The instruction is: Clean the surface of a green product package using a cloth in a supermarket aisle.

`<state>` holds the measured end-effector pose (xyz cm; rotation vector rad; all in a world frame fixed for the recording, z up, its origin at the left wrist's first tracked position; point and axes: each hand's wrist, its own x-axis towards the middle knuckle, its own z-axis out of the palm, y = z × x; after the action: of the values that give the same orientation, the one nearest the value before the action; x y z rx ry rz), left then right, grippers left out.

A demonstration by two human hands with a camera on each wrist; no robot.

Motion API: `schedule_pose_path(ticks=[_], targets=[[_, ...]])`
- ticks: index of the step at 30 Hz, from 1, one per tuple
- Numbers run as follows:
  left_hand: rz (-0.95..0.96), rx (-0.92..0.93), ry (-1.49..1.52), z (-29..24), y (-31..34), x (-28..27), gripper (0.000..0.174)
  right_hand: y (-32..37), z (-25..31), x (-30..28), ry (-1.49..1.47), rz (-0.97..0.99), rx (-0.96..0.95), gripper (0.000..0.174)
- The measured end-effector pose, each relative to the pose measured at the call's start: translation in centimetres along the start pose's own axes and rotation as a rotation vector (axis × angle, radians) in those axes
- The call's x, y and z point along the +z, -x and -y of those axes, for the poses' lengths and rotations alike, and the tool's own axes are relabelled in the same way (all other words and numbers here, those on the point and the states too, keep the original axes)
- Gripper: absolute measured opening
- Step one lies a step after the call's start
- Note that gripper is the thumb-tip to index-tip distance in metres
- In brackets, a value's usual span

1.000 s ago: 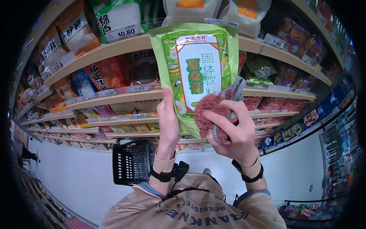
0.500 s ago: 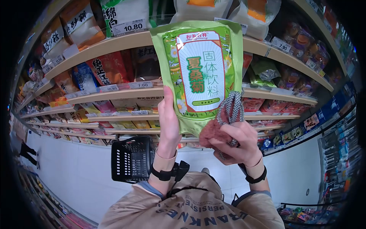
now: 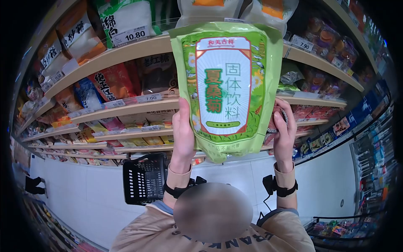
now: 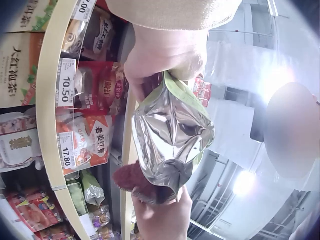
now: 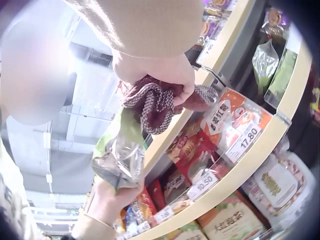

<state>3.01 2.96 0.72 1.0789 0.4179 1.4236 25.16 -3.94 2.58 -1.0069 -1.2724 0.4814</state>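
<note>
Green pouch (image 3: pixel 228 84) is off the shelf (image 3: pixel 126 50), held upright before it, left hand (image 3: pixel 184 134) gripping its lower left edge, right hand (image 3: pixel 285 134) bunching a brown checked cloth (image 5: pixel 155 102) against its right edge; seemingly mid-wipe, not yet shelved or in the basket (image 3: pixel 145 178).

Green pouch (image 3: pixel 226 88) front reads 夏桑菊 and 固体饮料 (small heading above: 和美吉祥). Top shelf carries a 10.80 tag (image 3: pixel 129 35) and a 7.90 tag (image 3: pixel 302 43), the next shelf a 7.00 tag (image 3: pixel 150 98). Left wrist view: a 10.50 tag (image 4: pixel 66 82) and a 17.80 tag (image 4: pixel 66 149).
</note>
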Motion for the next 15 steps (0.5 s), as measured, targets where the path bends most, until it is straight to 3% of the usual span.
schedule_pose_path(ticks=[1,4,6,12,13,15], targets=[[-0.051,0.011,-0.070,0.0,0.1,0.8,0.061,0.1,-0.2,0.1,-0.162,0.030,0.102,0.043],[0.006,0.050,-0.310,0.4,0.2,0.1,0.061,0.7,-0.4,1.1,-0.289,0.114,-0.001,0.048],[0.061,0.045,-0.334,0.2,0.3,0.0,0.062,0.8,0.3,1.2,-0.216,0.095,0.046,0.052],[0.107,0.002,-0.431,1.3,-0.1,-0.7,0.061,1.0,-0.1,1.3,-0.146,-0.006,-0.006,0.039],[0.112,0.000,-0.409,1.3,-0.1,-0.5,0.058,1.1,-0.2,1.3,-0.128,-0.045,-0.040,0.028],[0.139,0.011,-0.437,1.9,-0.4,-0.6,0.051,1.1,-0.2,1.0,-0.075,-0.077,-0.068,0.024]])
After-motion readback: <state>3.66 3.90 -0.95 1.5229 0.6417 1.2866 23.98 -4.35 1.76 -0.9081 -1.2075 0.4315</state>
